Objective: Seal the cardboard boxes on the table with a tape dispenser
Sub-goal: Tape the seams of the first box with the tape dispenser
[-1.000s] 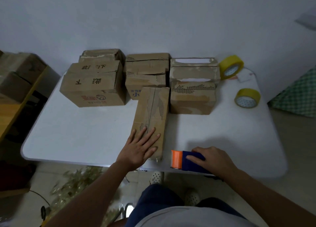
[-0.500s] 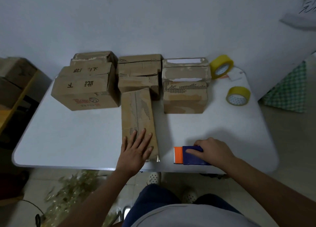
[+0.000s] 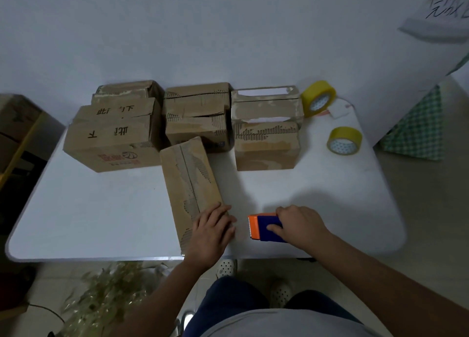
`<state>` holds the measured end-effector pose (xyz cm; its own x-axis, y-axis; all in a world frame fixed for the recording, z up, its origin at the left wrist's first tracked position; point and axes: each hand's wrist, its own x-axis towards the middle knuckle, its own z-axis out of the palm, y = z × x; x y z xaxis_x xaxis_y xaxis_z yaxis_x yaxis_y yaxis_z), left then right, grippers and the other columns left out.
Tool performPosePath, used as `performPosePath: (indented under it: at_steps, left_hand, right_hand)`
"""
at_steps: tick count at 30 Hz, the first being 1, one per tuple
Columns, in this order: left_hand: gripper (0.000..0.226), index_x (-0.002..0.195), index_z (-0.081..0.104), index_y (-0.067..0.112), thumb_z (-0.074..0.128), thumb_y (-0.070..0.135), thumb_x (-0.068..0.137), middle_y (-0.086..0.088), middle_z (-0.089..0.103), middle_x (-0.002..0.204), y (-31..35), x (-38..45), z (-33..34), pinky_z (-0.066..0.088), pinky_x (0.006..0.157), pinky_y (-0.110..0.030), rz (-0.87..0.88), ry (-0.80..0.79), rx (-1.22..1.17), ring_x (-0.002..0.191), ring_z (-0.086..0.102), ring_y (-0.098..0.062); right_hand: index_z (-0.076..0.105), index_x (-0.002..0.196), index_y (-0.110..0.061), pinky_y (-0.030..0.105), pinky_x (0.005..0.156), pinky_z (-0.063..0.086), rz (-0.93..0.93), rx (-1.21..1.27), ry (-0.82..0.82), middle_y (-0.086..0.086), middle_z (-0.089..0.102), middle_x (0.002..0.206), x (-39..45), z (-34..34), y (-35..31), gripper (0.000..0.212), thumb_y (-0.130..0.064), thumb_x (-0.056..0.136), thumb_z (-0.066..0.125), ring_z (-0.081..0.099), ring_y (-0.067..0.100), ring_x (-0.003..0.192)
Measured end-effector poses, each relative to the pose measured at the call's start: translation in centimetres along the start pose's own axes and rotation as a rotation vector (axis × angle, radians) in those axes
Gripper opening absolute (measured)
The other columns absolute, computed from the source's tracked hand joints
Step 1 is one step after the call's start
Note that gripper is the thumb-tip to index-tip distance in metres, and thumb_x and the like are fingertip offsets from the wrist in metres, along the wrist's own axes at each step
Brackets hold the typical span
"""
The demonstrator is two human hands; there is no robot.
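Observation:
A long narrow cardboard box (image 3: pixel 189 182) lies lengthwise on the white table (image 3: pixel 88 215), its near end at the front edge. My left hand (image 3: pixel 212 231) grips that near end at its right corner, fingers curled over the edge. Just to the right, my right hand (image 3: pixel 299 226) holds a blue tape dispenser (image 3: pixel 265 228) with an orange cutter end, resting on the table and pointing left toward the box. Several more cardboard boxes stand in a row at the back: a large one (image 3: pixel 114 139) on the left, a stacked pair (image 3: pixel 198 116) in the middle, another pair (image 3: pixel 266 136) on the right.
Two yellow tape rolls sit at the back right: one upright (image 3: pixel 318 98) against the wall, one flat (image 3: pixel 344 141). A small white card (image 3: pixel 338 109) lies between them. A wooden shelf with boxes (image 3: pixel 17 133) stands left of the table. Dried plants (image 3: pixel 106 293) lie on the floor.
My left hand slid from lying flat on the long box's top to gripping its near right corner. The box's near end has swung a little. My right hand keeps hold of the dispenser.

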<state>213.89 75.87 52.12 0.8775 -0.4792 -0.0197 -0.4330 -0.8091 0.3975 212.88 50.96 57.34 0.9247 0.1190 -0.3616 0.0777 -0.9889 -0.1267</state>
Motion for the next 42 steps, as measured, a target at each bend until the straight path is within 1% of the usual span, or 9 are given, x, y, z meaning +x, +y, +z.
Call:
performPosePath:
  at_steps: [9, 14, 17, 19, 22, 25, 30, 34, 42]
  left_hand:
    - [0.035, 0.125, 0.06, 0.03, 0.039, 0.044, 0.101, 0.009, 0.043, 0.149, 0.3, -0.3, 0.5, 0.022, 0.111, -0.04, -0.052, 0.013, -0.016, 0.146, 0.022, -0.015]
    - [0.042, 0.125, 0.059, 0.031, 0.031, 0.049, 0.1, 0.01, 0.044, 0.148, 0.3, -0.1, 0.5, 0.02, 0.11, -0.04, -0.064, 0.019, -0.023, 0.145, 0.023, -0.015]
    - [0.039, 0.126, 0.058, 0.032, 0.033, 0.048, 0.101, 0.011, 0.043, 0.149, 0.1, -0.2, 0.6, 0.02, 0.112, -0.04, -0.064, 0.008, -0.024, 0.146, 0.021, -0.014]
    - [0.034, 0.127, 0.058, 0.032, 0.038, 0.044, 0.102, 0.011, 0.043, 0.149, 0.0, -0.2, 0.7, 0.021, 0.113, -0.041, -0.064, 0.0, -0.015, 0.146, 0.022, -0.015]
    - [0.032, 0.127, 0.059, 0.03, 0.043, 0.041, 0.102, 0.01, 0.043, 0.149, 0.2, -0.1, 0.5, 0.019, 0.112, -0.038, -0.061, 0.005, -0.01, 0.146, 0.023, -0.015]
    - [0.037, 0.133, 0.054, 0.028, 0.042, 0.043, 0.102, 0.011, 0.039, 0.152, 0.5, -0.1, 0.1, 0.018, 0.114, -0.037, -0.09, -0.02, -0.025, 0.146, 0.02, -0.013]
    - [0.039, 0.137, 0.05, 0.022, 0.039, 0.039, 0.104, 0.006, 0.036, 0.154, -0.1, 0.2, -1.6, 0.033, 0.114, -0.039, -0.062, -0.029, -0.145, 0.137, 0.038, -0.016]
    - [0.036, 0.137, 0.055, 0.016, 0.042, 0.025, 0.105, -0.002, 0.043, 0.152, -1.9, -1.4, -2.0, 0.037, 0.112, -0.044, -0.047, 0.06, -0.096, 0.138, 0.042, -0.021]
    - [0.057, 0.148, 0.041, 0.021, 0.031, 0.054, 0.103, 0.001, 0.032, 0.159, -2.8, -2.5, -1.0, 0.022, 0.121, -0.042, 0.005, 0.003, 0.018, 0.148, 0.024, -0.016]
  right_hand:
    - [0.063, 0.107, -0.018, 0.027, 0.065, 0.041, 0.23, 0.016, 0.019, 0.005, 0.067, 0.103, 2.3, 0.5, 3.4, 0.039, -0.049, 0.097, 0.042, 0.064, 0.023, 0.088]
    - [0.035, 0.145, -0.02, 0.035, 0.08, 0.051, 0.229, 0.308, 0.03, 0.01, 0.063, 0.119, 3.2, 2.3, 4.2, 0.047, -0.028, 0.1, 0.044, 0.061, 0.026, 0.101]
    - [0.051, 0.129, -0.015, 0.036, 0.088, 0.045, 0.135, 0.248, 0.168, 0.01, 0.055, 0.124, 3.4, 3.5, 2.5, 0.034, -0.019, 0.095, 0.049, 0.053, 0.028, 0.107]
    - [0.059, 0.119, -0.013, 0.03, 0.082, 0.045, 0.14, 0.47, 0.237, 0.007, 0.055, 0.116, 3.3, 3.9, 0.6, 0.026, -0.015, 0.094, 0.052, 0.053, 0.023, 0.099]
    - [0.053, 0.131, -0.006, 0.024, 0.08, 0.047, 0.404, 1.292, -0.165, 0.013, 0.058, 0.118, 3.2, 3.7, -3.8, 0.032, -0.011, 0.099, 0.048, 0.057, 0.022, 0.098]
    - [0.059, 0.121, -0.004, 0.036, 0.095, 0.049, 0.52, 1.513, -0.433, 0.017, 0.065, 0.115, 2.8, 4.1, -6.0, 0.033, -0.027, 0.101, 0.048, 0.063, 0.028, 0.105]
    - [0.063, 0.088, -0.007, 0.023, 0.067, 0.051, 0.446, 1.478, -0.17, 0.006, 0.061, 0.073, 2.6, 4.4, -5.6, 0.015, -0.018, 0.096, 0.056, 0.062, 0.017, 0.072]
    - [0.063, 0.084, -0.003, 0.022, 0.065, 0.049, 0.297, 1.424, -0.029, 0.007, 0.061, 0.069, 2.0, 5.3, -5.3, 0.014, -0.011, 0.094, 0.059, 0.06, 0.016, 0.067]
    - [0.066, 0.08, -0.002, 0.014, 0.062, 0.049, 0.215, 1.403, 0.128, 0.005, 0.063, 0.066, 1.4, 7.0, -5.1, 0.016, -0.009, 0.093, 0.06, 0.058, 0.006, 0.062]
